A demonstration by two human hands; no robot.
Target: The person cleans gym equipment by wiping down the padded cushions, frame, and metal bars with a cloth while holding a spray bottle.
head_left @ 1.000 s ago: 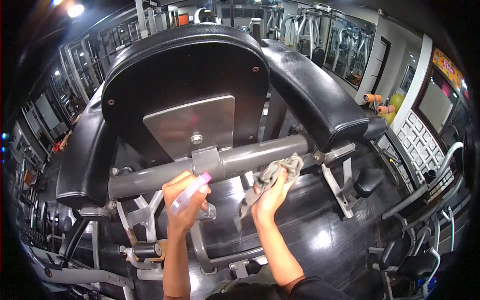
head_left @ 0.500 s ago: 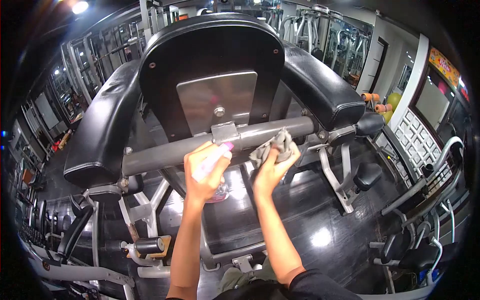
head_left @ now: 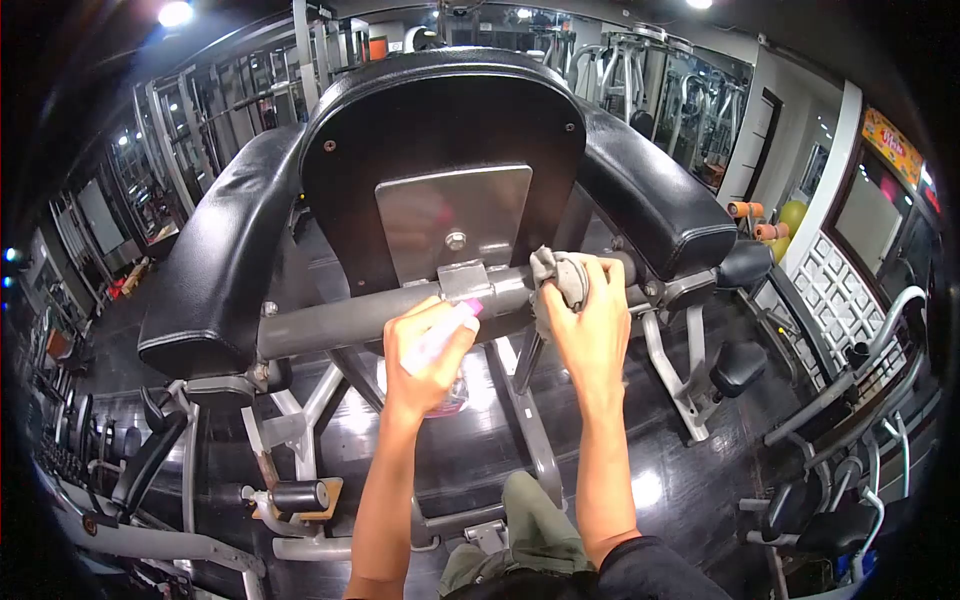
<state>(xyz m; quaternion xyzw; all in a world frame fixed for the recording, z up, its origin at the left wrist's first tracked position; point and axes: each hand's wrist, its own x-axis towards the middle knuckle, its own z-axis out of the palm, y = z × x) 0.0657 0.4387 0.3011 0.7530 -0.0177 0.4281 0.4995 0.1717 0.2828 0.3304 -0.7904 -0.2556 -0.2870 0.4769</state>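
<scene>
My left hand point(head_left: 415, 355) is closed round the head of a spray bottle point(head_left: 455, 393) with a pink nozzle, in front of the bar's middle. Part of its clear body shows below my fingers. A crumpled grey cloth point(head_left: 570, 283) is gripped in my right hand point(head_left: 594, 325), against the right part of a thick grey metal bar point(head_left: 335, 325). The bar runs across the back of a gym machine, below a black backrest point(head_left: 335, 205) with a bolted metal plate point(head_left: 440, 215). The cloth and my hand hide part of the bar.
Black padded arms flank the backrest, a left pad point(head_left: 225, 235) and a right pad point(head_left: 665, 195). Grey frame legs point(head_left: 530, 440) stand on the dark floor below. A padded roller point(head_left: 300, 495) sits low on the left, and more gym machines point(head_left: 835, 505) stand to the right.
My right hand has moved right along the bar with the cloth and turned palm-down over it. The view has shifted slightly. My left hand still grips the spray bottle.
</scene>
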